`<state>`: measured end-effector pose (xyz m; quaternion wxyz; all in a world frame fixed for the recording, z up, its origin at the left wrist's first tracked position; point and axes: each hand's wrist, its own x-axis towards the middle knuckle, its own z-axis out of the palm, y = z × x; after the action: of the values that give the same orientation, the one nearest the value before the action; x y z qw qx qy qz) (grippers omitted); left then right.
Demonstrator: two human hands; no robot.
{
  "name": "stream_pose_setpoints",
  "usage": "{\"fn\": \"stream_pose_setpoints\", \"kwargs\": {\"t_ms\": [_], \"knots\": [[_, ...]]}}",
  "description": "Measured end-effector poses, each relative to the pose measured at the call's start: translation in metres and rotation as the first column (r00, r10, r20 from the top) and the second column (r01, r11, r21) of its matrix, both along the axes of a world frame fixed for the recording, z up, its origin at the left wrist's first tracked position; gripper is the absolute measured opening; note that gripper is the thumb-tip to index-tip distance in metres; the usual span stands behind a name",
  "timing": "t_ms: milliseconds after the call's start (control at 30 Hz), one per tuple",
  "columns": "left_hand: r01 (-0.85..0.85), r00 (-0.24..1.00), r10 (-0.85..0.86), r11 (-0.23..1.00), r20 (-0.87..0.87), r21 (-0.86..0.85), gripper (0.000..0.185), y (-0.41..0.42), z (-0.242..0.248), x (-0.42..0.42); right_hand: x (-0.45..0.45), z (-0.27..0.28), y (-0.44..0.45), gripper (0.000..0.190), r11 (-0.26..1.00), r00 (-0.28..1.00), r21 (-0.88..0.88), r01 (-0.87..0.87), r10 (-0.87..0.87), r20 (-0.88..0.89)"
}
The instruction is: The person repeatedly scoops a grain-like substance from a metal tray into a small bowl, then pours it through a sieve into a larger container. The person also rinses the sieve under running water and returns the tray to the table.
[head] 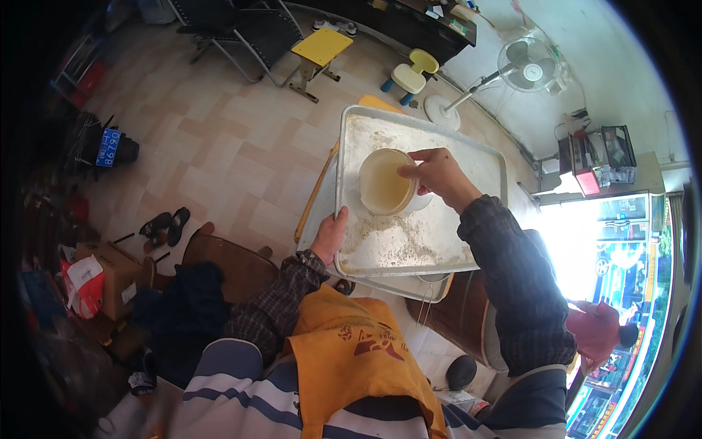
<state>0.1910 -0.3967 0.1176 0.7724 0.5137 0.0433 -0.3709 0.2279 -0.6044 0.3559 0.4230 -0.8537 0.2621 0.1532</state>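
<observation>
A shallow metal baking tray [406,241] with stains on its surface lies tilted in front of me, above a second metal tray [378,289]. My left hand [329,236] grips the upper tray's left rim, thumb on top. With its fingers on the near rim side, my right hand [436,176] holds a round, whitish translucent container [385,182] over the tray. Pale yellowish stuff shows inside the container; whether it is liquid cannot be told. Part of another whitish round thing shows under my right hand.
Beyond the trays stand a yellow-topped stool [322,46], a small child's chair [409,78] and a pedestal fan [529,71]. A brown stool [227,266] and black shoes [167,224] are at left. A brown barrel-like container [455,313] stands at right; a person in red [598,332] is beyond.
</observation>
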Motion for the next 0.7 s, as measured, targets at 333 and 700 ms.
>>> {"fn": "stream_pose_setpoints", "kwargs": {"t_ms": [333, 700], "knots": [[0.021, 0.999, -0.022, 1.000, -0.033, -0.018, 0.057, 0.006, -0.008, 0.012, -0.052, -0.001, -0.017, 0.046, 0.990, 0.997, 0.118, 0.083, -0.082, -0.007], [-0.024, 1.000, 0.024, 0.997, -0.006, 0.075, 0.065, 0.022, -0.020, 0.011, -0.161, 0.026, -0.088, 0.045, 0.866, 0.889, 0.311, 0.392, -0.444, 0.114]]}}
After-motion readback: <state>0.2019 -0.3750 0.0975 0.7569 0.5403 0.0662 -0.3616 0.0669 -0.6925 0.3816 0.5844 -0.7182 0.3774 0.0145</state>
